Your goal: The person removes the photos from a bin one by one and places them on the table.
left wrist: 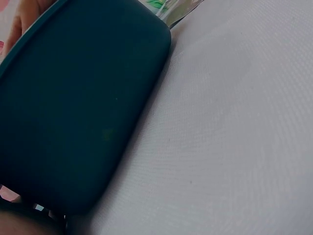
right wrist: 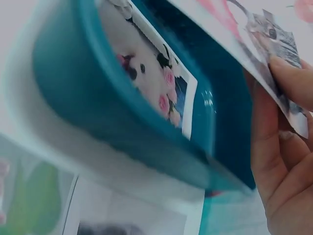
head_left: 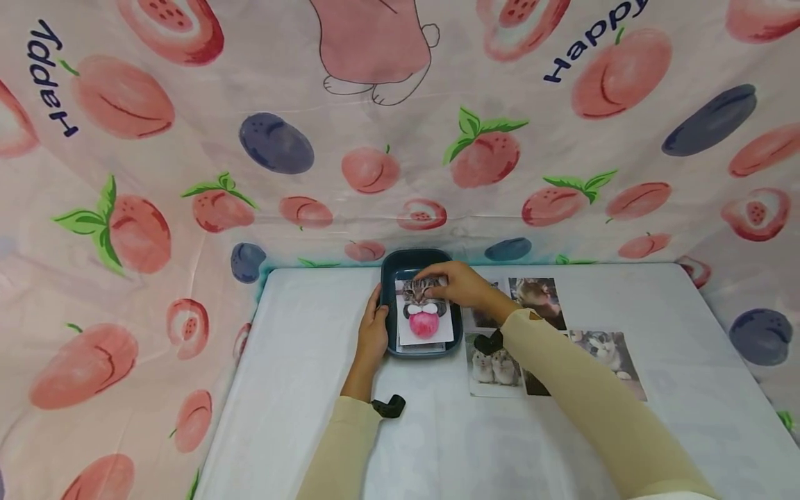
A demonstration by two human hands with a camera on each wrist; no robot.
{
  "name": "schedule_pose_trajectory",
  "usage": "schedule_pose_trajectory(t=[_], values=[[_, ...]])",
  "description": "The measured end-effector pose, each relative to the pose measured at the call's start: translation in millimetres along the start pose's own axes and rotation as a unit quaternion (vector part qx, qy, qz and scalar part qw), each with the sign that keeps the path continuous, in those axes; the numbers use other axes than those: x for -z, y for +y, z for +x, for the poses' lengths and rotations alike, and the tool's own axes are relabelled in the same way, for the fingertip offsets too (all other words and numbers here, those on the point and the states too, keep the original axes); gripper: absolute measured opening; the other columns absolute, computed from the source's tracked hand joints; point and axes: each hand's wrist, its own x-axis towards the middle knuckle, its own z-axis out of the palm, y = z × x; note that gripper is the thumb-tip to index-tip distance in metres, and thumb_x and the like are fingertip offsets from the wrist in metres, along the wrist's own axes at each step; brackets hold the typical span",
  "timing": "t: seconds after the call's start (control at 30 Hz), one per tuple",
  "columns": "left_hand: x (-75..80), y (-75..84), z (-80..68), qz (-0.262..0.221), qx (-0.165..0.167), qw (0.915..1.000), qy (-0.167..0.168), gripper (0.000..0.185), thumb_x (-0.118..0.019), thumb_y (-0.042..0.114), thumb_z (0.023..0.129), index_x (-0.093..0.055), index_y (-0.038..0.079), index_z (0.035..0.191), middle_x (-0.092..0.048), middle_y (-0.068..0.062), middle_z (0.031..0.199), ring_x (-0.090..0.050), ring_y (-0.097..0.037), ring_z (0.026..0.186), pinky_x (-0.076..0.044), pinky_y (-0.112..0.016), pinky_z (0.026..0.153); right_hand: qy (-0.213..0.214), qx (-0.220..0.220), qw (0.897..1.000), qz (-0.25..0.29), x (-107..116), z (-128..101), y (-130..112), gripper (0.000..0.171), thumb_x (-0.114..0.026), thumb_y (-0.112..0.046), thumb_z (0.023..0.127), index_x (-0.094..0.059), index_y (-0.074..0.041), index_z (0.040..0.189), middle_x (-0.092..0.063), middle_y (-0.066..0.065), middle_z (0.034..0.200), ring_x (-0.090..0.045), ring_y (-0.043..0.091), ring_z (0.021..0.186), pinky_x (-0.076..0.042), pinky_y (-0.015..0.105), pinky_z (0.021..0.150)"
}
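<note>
"Happy" (head_left: pixel 594 38) on backdrop; right hand (head_left: pixel 459 285) pinches cat photo (head_left: pixel 423 312).

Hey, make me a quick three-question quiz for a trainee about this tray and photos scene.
1. True or false: the right hand holds the cat photo over the tray.
2. What does the left hand touch? A) the tray's side B) a loose photo C) nothing
3. On which side of the tray do the loose photos lie on the table?

Key: 1 true; 2 A; 3 the person's right.
</note>
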Motion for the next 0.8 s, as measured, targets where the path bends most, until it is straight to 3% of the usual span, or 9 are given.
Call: schedule_pose_trajectory(t=[0.1, 0.23, 0.3, 0.33, 0.4, 0.47, 0.6, 0.67, 0.8], values=[[0.5, -0.8, -0.9, -0.002, -0.004, 1.0, 0.001, 0.051, -0.041, 0.026, 0.109, -0.036, 0.042, 0.157, -0.029, 0.004, 0.168, -0.02, -0.025, 0.158, -0.017, -0.052, 0.128, 0.015, -0.021, 0.999, 0.035, 9.9, -13.4, 6.0, 0.036, -0.073, -0.029, 0.096, -0.068, -0.036, 0.13, -0.066, -0.001, 0.123, -0.048, 0.022, 0.068, -0.045, 0.035, 0.061], [0.5, -3.4, 0.3, 0.003, -0.008, 1.0, -0.002, 0.051, -0.04, 0.029, 0.109, -0.035, 0.045, 0.157, -0.028, 0.006, 0.169, -0.019, -0.024, 0.158, -0.016, -0.052, 0.128, 0.032, -0.036, 0.997, 0.061, 26.1, -34.9, 18.7, 0.036, -0.072, -0.03, 0.097, -0.065, -0.032, 0.132, -0.06, 0.001, 0.138, -0.061, 0.023, 0.103, -0.051, 0.039, 0.075], [0.9, -3.9, 0.9, 0.009, -0.011, 0.9999, -0.003, 0.051, -0.04, 0.03, 0.109, -0.035, 0.045, 0.157, -0.028, 0.007, 0.169, -0.018, -0.024, 0.158, -0.016, -0.052, 0.128, 0.041, -0.04, 0.996, 0.063, 34.5, -45.9, 27.0, 0.036, -0.071, -0.028, 0.097, -0.065, -0.027, 0.132, -0.058, 0.005, 0.142, -0.056, 0.025, 0.127, -0.052, 0.042, 0.087], [0.9, -3.9, 1.2, 0.011, -0.013, 0.9998, -0.002, 0.051, -0.041, 0.03, 0.109, -0.035, 0.045, 0.157, -0.028, 0.007, 0.169, -0.018, -0.024, 0.158, -0.016, -0.052, 0.128, 0.046, -0.043, 0.996, 0.061, 38.7, -51.2, 32.1, 0.036, -0.071, -0.029, 0.097, -0.065, -0.025, 0.132, -0.059, 0.007, 0.143, -0.055, 0.027, 0.129, -0.053, 0.042, 0.09], [1.1, -3.7, 1.2, 0.013, -0.013, 0.9998, 0.001, 0.05, -0.041, 0.031, 0.109, -0.035, 0.046, 0.156, -0.028, 0.008, 0.168, -0.018, -0.022, 0.158, -0.016, -0.052, 0.128, 0.055, -0.055, 0.995, 0.06, 46.3, -61.7, 42.5, 0.037, -0.071, -0.03, 0.097, -0.066, -0.022, 0.133, -0.058, 0.011, 0.144, -0.06, 0.03, 0.118, -0.055, 0.042, 0.085], [1.3, -3.5, 1.3, 0.015, -0.009, 0.9998, 0.002, 0.05, -0.041, 0.031, 0.109, -0.035, 0.046, 0.156, -0.028, 0.009, 0.168, -0.018, -0.021, 0.158, -0.016, -0.051, 0.128, 0.063, -0.065, 0.994, 0.058, 53.0, -71.7, 54.9, 0.038, -0.071, -0.033, 0.097, -0.066, -0.023, 0.133, -0.057, 0.012, 0.145, -0.063, 0.028, 0.093, -0.054, 0.039, 0.073], [1.1, -3.5, 1.3, 0.017, -0.001, 0.9998, 0.005, 0.05, -0.041, 0.031, 0.109, -0.036, 0.048, 0.156, -0.028, 0.01, 0.168, -0.018, -0.02, 0.158, -0.016, -0.05, 0.129, 0.07, -0.077, 0.993, 0.051, 66.5, -92.6, 80.3, 0.039, -0.069, -0.035, 0.098, -0.065, -0.022, 0.134, -0.054, 0.014, 0.147, -0.047, 0.02, 0.062, -0.046, 0.036, 0.056], [0.7, -3.4, 1.3, 0.016, -0.001, 0.9999, 0.006, 0.05, -0.041, 0.031, 0.109, -0.035, 0.048, 0.155, -0.027, 0.01, 0.168, -0.018, -0.021, 0.158, -0.016, -0.051, 0.128, 0.072, -0.085, 0.993, 0.046, 74.4, -103.6, 92.2, 0.038, -0.067, -0.033, 0.099, -0.064, -0.02, 0.135, -0.055, 0.016, 0.143, -0.046, 0.018, 0.061, -0.046, 0.037, 0.053], [-0.2, -3.6, 1.8, 0.018, 0.002, 0.9998, 0.006, 0.049, -0.041, 0.032, 0.109, -0.035, 0.05, 0.155, -0.027, 0.01, 0.168, -0.017, -0.022, 0.158, -0.016, -0.052, 0.128, 0.082, -0.12, 0.989, 0.029, 92.5, -125.5, 115.2, 0.039, -0.064, -0.032, 0.101, -0.062, -0.019, 0.138, -0.055, 0.017, 0.139, -0.054, 0.027, 0.088, -0.049, 0.036, 0.062]])
